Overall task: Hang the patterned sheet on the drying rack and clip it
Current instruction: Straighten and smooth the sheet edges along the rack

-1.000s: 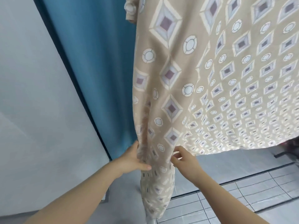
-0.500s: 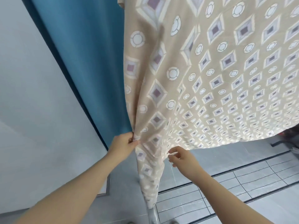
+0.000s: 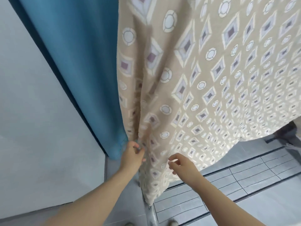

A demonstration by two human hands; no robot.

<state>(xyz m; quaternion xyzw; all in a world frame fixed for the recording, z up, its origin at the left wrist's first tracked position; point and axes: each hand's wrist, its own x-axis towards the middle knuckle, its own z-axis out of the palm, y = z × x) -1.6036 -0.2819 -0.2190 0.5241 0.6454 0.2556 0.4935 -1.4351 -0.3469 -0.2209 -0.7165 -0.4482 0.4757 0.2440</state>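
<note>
The patterned sheet (image 3: 211, 79) was seen hanging from above the frame, close beside a blue curtain (image 3: 73, 62). Its top edge and the bar carrying it were out of view. Of the drying rack (image 3: 151, 213) only what was judged to be a metal leg was seen, below the sheet's lowest corner.

The left hand (image 3: 132, 156) was held at the gathered left edge, its fingers curled round a bunch of cloth. The right hand (image 3: 182, 164) was held at the lower hem, its fingers loosely bent and slightly apart. Whether cloth was pinched between them could not be told. No clip was seen.

Two risks were judged. If the gathered edge were pulled down hard, the sheet, apparently unclipped, could be dragged along or off its bar. If the folds were left bunched, a clip could bite on uneven layers and slip.

The sheet's long axis was judged to run along the hem, rightward and away from the hands. The gathered edge ran downward, its corner pointing at the tiled floor (image 3: 244, 180).
</note>
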